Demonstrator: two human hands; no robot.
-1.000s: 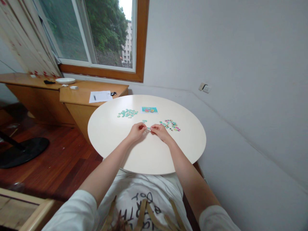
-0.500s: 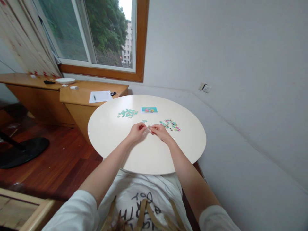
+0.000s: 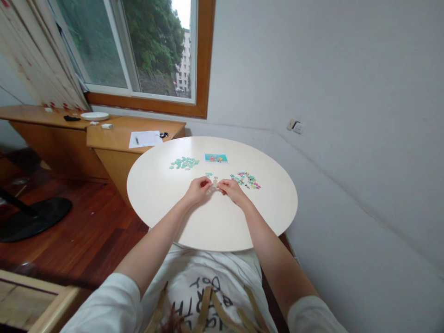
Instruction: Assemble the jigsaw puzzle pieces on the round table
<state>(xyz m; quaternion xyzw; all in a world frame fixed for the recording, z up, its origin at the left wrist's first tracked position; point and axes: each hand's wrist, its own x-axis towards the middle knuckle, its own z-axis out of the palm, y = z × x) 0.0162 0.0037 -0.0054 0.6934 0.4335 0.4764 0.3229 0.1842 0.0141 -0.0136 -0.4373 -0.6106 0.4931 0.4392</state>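
Observation:
Above the middle of the white round table (image 3: 215, 226), my left hand (image 3: 198, 188) and my right hand (image 3: 231, 189) face each other with fingertips pinched. Between them is a small beige-backed jigsaw puzzle piece (image 3: 215, 181), gripped from both sides; whether it is one piece or joined pieces is too small to tell. Just beyond my fingers lie a few teal puzzle pieces (image 3: 208, 175). Right of my right hand spreads a pile of multicoloured puzzle pieces (image 3: 248, 179). Farther left is a pile of teal puzzle pieces (image 3: 184, 163). A picture card (image 3: 215, 158) lies at the back.
A wooden desk (image 3: 118, 134) stands behind the table at left, bearing a sheet of paper (image 3: 145, 139), keys (image 3: 162, 135) and a white plate (image 3: 95, 116). A black round stand base (image 3: 34, 219) rests on the floor. The wall with a socket (image 3: 298, 127) borders the right.
The puzzle piece between my fingertips has been turned and now stands more upright, showing more of its beige side. Both hands stay in nearly the same place.

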